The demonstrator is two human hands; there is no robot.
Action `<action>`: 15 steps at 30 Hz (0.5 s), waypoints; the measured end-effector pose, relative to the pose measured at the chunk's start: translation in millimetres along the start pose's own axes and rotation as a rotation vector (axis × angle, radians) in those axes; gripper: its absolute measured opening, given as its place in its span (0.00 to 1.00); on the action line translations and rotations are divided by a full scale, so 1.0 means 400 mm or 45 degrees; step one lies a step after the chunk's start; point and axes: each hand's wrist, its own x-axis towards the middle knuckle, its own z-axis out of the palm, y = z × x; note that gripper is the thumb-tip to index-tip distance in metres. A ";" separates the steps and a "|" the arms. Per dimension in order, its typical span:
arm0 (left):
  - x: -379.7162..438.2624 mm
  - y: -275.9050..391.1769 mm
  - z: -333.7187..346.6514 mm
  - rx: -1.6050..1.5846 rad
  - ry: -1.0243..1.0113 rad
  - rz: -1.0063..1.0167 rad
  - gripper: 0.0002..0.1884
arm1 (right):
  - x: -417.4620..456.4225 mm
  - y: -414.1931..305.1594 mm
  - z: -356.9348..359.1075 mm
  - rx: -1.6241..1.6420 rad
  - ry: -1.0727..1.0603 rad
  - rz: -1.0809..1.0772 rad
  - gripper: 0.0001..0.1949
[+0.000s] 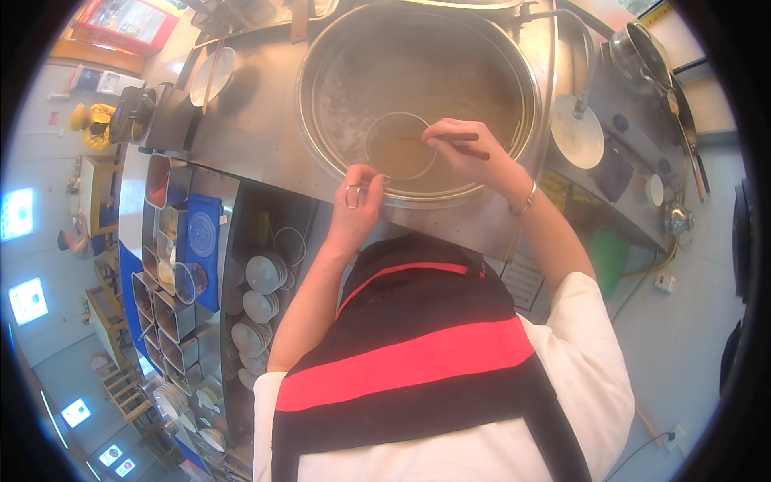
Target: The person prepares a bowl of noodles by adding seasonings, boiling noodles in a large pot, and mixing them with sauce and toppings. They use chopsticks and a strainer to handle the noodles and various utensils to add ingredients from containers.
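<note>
A large round steel pot (535,99) of cloudy, steaming liquid is set into the metal counter before me. At its near side, a round metal-rimmed strainer (368,144) sits in the liquid. My left hand (360,202) is at the pot's near rim, gripping the strainer by its handle; a bent metal loop shows at my fingers. My right hand (473,150) is above the strainer's right edge, holding brown chopsticks (464,137) that point toward the strainer. Their tips, and whatever is inside the strainer, cannot be made out through the steam.
A white bowl with chopsticks (214,75) stands left of the pot. Further left are steel food containers (174,316), a blue cloth (203,256) and stacked white bowls (263,274) below. A curved faucet (587,48) and a round pale lid (577,132) are at right.
</note>
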 end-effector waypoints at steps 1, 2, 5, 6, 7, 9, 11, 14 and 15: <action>0.000 0.007 -0.001 -0.008 -0.010 -0.019 0.08 | 0.002 0.012 0.001 -0.017 -0.021 -0.047 0.05; 0.000 0.011 0.000 -0.016 -0.020 -0.037 0.09 | 0.005 0.036 0.008 -0.022 -0.027 -0.121 0.05; 0.001 0.003 0.010 -0.046 0.061 0.058 0.06 | 0.006 0.095 0.018 0.011 -0.039 -0.144 0.05; 0.001 -0.005 0.009 -0.043 0.055 0.080 0.06 | 0.004 0.101 0.017 0.061 -0.048 -0.022 0.05; 0.002 -0.013 0.008 -0.040 0.048 0.102 0.06 | 0.003 0.106 0.015 0.110 -0.056 0.100 0.05; 0.003 -0.015 0.008 -0.039 0.043 0.094 0.06 | 0.017 0.112 -0.010 0.260 -0.027 0.291 0.06; 0.004 -0.006 0.007 -0.043 0.047 0.037 0.06 | 0.031 0.140 -0.033 0.450 -0.006 0.488 0.07; 0.009 -0.011 0.009 -0.029 0.075 0.041 0.06 | 0.034 0.226 -0.067 0.783 0.063 0.709 0.10; 0.011 -0.010 0.007 -0.027 0.073 0.043 0.06 | 0.032 0.250 -0.086 0.866 0.083 0.750 0.10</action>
